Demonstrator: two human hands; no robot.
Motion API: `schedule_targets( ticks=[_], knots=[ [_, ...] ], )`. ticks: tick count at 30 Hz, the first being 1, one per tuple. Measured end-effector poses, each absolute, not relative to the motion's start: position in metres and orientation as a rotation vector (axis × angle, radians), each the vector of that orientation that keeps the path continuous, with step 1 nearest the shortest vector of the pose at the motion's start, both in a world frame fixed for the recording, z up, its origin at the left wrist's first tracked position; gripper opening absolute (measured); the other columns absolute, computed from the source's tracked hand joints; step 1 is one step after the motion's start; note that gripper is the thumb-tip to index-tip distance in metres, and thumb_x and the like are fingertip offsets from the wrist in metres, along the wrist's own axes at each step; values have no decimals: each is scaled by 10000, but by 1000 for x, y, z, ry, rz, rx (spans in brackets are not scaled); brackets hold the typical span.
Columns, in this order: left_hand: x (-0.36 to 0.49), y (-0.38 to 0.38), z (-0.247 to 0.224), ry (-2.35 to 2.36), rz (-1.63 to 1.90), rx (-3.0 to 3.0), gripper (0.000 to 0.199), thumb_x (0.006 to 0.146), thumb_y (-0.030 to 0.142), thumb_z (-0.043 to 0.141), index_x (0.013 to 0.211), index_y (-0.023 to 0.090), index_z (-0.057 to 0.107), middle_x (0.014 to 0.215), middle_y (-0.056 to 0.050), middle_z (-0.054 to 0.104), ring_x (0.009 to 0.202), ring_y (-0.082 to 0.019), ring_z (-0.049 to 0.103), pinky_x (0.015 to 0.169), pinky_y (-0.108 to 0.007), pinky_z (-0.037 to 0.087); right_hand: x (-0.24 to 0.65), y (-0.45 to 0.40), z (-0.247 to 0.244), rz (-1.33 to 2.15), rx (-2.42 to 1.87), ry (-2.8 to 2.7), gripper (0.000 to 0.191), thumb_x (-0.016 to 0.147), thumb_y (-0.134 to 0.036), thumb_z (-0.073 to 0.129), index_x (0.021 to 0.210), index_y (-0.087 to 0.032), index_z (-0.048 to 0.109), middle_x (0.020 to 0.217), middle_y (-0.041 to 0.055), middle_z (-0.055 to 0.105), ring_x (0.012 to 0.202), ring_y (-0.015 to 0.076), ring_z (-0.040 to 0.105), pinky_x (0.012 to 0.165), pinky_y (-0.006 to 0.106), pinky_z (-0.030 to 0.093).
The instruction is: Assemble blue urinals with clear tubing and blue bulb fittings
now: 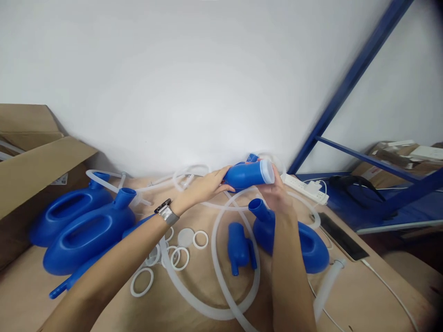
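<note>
A blue plastic cup [245, 177] with a translucent white lid [267, 171] on its right end is held tilted on its side above the table. My left hand [209, 185], with a watch [166, 211] on the wrist, is closed round the cup's left end. My right hand [278, 196] is closed about the lidded end, partly hidden behind it. Below lies a similar blue cup [238, 246] with a spout and side handle. A blue urinal bottle [313, 249] lies partly behind my right forearm. Clear tubing [216, 251] loops across the table beneath my hands.
Two more blue bottles [88, 244] and an open cardboard box [44, 170] are at left. White rings [141, 282] and a white disc [186, 237] lie mid-table. A power strip [306, 189] and a cabled phone [342, 237] are at right, near a blue metal frame [349, 83].
</note>
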State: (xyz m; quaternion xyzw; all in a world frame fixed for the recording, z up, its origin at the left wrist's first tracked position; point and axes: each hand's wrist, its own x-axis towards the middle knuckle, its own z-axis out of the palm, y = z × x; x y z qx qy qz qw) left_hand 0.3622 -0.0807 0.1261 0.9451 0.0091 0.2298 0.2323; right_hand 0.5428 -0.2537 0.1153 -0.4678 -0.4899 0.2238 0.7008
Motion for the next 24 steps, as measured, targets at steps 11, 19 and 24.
schedule_targets(
  ticks=[11, 19, 24],
  knots=[
    [373, -86, 131, 169, 603, 2531, 737, 975, 521, 681, 1622, 260, 442, 813, 35, 758, 655, -153, 615, 687, -230, 463, 523, -235, 109, -133, -1159, -932, 665, 718, -662, 799, 1175, -267, 522, 1111, 83, 657, 1044, 304, 688, 978, 496, 558],
    [355, -64, 104, 373, 536, 2683, 960, 792, 615, 821, 1595, 220, 473, 1310, -154, 730, 1283, -348, 646, 1167, -576, 405, 523, -254, 127, -6, -1162, -1124, 785, 650, -785, 817, 1177, -291, 510, 1174, 107, 639, 1140, 346, 648, 1027, 522, 534],
    [316, -79, 111, 219, 646, 2371, 1047, 797, 484, 844, 1653, 185, 320, 1625, -227, 479, 1473, -343, 512, 1199, -514, 429, 491, -221, 112, 305, -1186, -1177, 761, 661, -774, 817, 1160, -272, 539, 1015, 45, 605, 925, 263, 610, 840, 408, 543]
  ],
)
